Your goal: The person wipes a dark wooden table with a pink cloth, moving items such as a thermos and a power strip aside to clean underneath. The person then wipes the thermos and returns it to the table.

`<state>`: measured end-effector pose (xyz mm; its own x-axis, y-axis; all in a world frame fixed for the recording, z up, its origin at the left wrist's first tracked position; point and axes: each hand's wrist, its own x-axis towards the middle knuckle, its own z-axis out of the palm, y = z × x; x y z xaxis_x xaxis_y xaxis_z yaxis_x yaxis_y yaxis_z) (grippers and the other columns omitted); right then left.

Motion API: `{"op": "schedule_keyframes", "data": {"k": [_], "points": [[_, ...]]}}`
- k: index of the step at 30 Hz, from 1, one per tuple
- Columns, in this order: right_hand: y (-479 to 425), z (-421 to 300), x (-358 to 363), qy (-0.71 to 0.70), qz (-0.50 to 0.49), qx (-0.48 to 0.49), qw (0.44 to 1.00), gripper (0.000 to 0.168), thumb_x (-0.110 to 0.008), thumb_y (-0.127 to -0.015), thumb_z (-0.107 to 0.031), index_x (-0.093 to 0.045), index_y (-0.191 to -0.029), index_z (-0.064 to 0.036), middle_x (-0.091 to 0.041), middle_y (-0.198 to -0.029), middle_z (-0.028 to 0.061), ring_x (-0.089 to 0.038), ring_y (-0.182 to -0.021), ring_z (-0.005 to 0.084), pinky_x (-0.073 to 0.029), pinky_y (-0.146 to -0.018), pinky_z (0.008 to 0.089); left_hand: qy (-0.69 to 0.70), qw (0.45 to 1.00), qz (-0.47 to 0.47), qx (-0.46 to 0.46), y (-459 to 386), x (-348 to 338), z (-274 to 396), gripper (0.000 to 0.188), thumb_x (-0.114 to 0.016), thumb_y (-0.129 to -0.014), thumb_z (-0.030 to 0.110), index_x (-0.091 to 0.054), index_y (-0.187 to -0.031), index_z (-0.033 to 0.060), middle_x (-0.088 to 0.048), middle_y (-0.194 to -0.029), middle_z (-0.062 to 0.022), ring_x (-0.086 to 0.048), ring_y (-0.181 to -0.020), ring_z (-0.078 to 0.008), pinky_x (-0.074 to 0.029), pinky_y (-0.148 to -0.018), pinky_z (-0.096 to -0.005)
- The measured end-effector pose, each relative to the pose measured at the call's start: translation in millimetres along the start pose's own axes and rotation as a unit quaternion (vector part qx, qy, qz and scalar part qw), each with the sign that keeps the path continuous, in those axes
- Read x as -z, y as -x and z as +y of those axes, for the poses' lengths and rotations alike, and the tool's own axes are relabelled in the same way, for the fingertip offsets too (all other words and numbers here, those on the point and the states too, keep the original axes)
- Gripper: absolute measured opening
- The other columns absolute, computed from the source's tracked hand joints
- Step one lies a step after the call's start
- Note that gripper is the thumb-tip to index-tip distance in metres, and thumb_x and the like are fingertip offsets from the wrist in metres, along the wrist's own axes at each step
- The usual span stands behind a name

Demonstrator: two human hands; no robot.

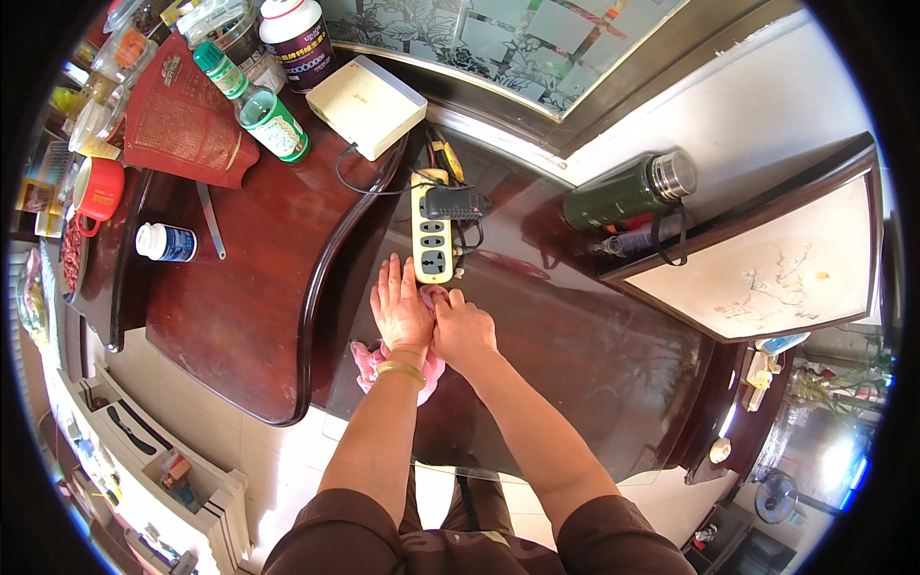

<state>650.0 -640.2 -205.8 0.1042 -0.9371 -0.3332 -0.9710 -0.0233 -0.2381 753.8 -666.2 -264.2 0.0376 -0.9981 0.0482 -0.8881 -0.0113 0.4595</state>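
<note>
A crumpled pink cloth (432, 384) lies on the glass-covered dark wooden desktop (560, 381), partly hidden under my hands. My right hand (463, 330) is curled around a bunched end of the cloth, just below a yellow power strip (433, 251). Beside it, my left hand (404, 313) lies flat with its fingers stretched forward, next to the strip's near end. A yellowish bangle (402, 371) circles my left wrist. What is under the left palm is hidden, though cloth shows on both sides of that wrist. A black power adapter (453, 203) is plugged into the strip.
On the raised curved shelf to the left stand a white box (368, 106) with a cable, a green-capped bottle (269, 118), a pill bottle (167, 243) and a red bag (183, 118). At right, a green thermos (622, 190) lies near a framed picture (776, 259).
</note>
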Motion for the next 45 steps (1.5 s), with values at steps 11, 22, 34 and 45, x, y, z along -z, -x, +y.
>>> {"op": "schedule_keyframes", "data": {"k": [11, 22, 34, 45], "points": [[-1.9, 8.3, 4.8, -0.129, 0.025, 0.003, 0.991, 0.038, -0.054, -0.090, -0.018, -0.058, -0.128, -0.015, -0.060, -0.107, 0.0109, -0.068, -0.084, 0.0321, -0.056, -0.072, 0.0452, -0.030, 0.999, 0.008, -0.030, 1.6, -0.8, -1.8, 0.053, -0.060, -0.089, 0.024, -0.051, -0.141, 0.0165, -0.041, -0.154, -0.0109, -0.036, -0.142, -0.0307, -0.028, -0.114, -0.0490], [-29.2, 13.8, 3.0, -0.129, 0.075, -0.010, 0.989, 0.040, -0.057, -0.090, -0.017, -0.056, -0.130, -0.012, -0.061, -0.111, 0.0114, -0.068, -0.085, 0.0326, -0.056, -0.070, 0.0464, -0.027, 0.999, -0.028, -0.012, 0.1, 5.7, 3.4, 0.047, -0.055, -0.093, 0.022, -0.052, -0.139, 0.0122, -0.039, -0.155, -0.0117, -0.033, -0.144, -0.0293, -0.025, -0.116, -0.0469], [6.3, 6.2, -19.9, -0.013, 0.179, 0.085, 0.980, 0.046, -0.066, -0.077, -0.012, -0.062, -0.122, -0.011, -0.062, -0.102, 0.0061, -0.062, -0.085, 0.0269, -0.054, -0.071, 0.0387, 0.030, 0.998, -0.050, -0.005, 0.1, 7.5, -3.1, 0.050, -0.059, -0.090, 0.018, -0.051, -0.139, 0.0115, -0.037, -0.157, -0.0110, -0.030, -0.146, -0.0287, -0.023, -0.117, -0.0467], [9.7, 0.8, -12.2, -0.079, 0.123, 0.013, 0.989, 0.043, -0.064, -0.084, -0.019, -0.061, -0.127, -0.018, -0.061, -0.099, 0.0069, -0.063, -0.092, 0.0272, -0.055, -0.078, 0.0405, 0.291, 0.954, 0.042, -0.057, -32.6, 75.7, 5.7, 0.036, -0.065, -0.084, 0.004, -0.061, -0.120, 0.0066, -0.064, -0.124, -0.0130, -0.058, -0.114, -0.0342, -0.047, -0.099, -0.0427]]}}
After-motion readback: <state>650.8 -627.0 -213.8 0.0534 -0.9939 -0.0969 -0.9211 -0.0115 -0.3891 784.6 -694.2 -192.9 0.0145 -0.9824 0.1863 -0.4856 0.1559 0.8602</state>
